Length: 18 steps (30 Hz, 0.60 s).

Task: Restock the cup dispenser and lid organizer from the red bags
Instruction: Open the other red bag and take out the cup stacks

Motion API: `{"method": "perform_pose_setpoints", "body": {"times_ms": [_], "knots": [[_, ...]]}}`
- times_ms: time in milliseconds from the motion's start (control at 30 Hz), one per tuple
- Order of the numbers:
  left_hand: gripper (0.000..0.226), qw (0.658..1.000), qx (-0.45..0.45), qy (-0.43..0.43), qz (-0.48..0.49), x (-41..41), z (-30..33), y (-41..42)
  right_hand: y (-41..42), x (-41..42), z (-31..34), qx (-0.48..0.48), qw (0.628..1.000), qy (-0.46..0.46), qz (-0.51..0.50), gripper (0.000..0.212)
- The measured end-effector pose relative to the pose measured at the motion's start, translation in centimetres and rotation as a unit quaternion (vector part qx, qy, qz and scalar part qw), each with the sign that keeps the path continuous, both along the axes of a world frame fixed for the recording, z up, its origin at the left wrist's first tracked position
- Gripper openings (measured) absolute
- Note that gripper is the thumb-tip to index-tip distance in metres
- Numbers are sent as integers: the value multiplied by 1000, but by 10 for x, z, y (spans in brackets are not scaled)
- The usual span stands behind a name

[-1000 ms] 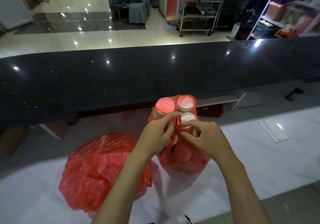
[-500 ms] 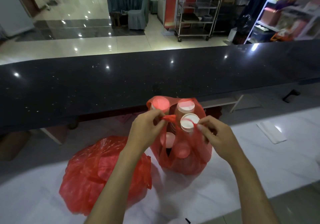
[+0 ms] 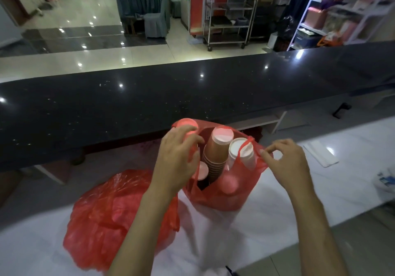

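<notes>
White marble worktop (image 3: 333, 192) below a black speckled counter (image 3: 128, 109); tiled hall and steel trolley (image 3: 228, 21) beyond. Open red bag (image 3: 224, 194) of stacked cups (image 3: 215, 154) upright mid-worktop, mouth pinched by right hand (image 3: 286, 162), left hand (image 3: 177, 158) curled on its other edge. Second red bag (image 3: 111, 216) slumped just left, partly behind the left forearm.

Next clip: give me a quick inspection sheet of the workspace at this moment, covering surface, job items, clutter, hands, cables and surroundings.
Surface: white marble counter, black raised ledge behind.
Job's things: open red bag holding upright brown cup stack and white stack; second red bag closed, at left.
Clutter: white flat item at right.
Hands: left hand on bag's left edge; right hand pinches handle.
Cables: nothing seen.
Surroundings: metal trolley, shelves.
</notes>
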State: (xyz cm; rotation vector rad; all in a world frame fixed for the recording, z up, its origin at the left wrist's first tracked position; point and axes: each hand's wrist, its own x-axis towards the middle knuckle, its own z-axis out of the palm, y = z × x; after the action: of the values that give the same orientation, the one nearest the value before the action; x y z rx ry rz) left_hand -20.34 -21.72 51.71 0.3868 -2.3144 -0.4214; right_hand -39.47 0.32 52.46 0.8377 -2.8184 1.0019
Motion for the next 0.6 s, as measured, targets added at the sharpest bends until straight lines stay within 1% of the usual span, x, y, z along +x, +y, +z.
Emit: {"method": "perform_pose_setpoints", "body": {"times_ms": [67, 100, 167, 233, 300, 367, 433, 500, 533, 567, 600], "knots": [[25, 998, -37, -27, -32, -12, -10, 9, -7, 1, 2, 15, 999, 0, 42, 12], [24, 998, -37, -36, -42, -17, -15, 15, -10, 3, 2, 18, 997, -7, 68, 11], [19, 997, -10, -57, -48, -24, -24, 27, -13, 2, -1, 28, 993, -25, 110, 13], [24, 996, 14, -76, -45, -28, -31, 37, -12, -1, -5, 36, 991, -35, 128, 21], [31, 994, 21, -98, -48, -31, -36, 44, -9, -4, -5, 30, 993, -30, 110, 34], [31, 991, 14, -119, -57, -32, -38, 50, -6, -5, -1, 38, 998, -14, 54, 40], [34, 987, 0, -142, -80, -33, -39, 58, -7, -1, 4, 41, 999, 12, -4, 33], [45, 980, -1, -162, -112, -34, -40, 67, -11, 5, 9, 12, 997, 60, -37, 19], [55, 978, 1, -170, -124, -34, -40, 72, -14, 8, 12, -18, 995, 90, -37, 12], [64, 974, 2, -179, -136, -35, -39, 76, -17, 11, 16, -52, 991, 120, -25, 10], [69, 970, 3, -192, -150, -36, -38, 79, -21, 14, 20, -87, 986, 144, 0, 12]]}}
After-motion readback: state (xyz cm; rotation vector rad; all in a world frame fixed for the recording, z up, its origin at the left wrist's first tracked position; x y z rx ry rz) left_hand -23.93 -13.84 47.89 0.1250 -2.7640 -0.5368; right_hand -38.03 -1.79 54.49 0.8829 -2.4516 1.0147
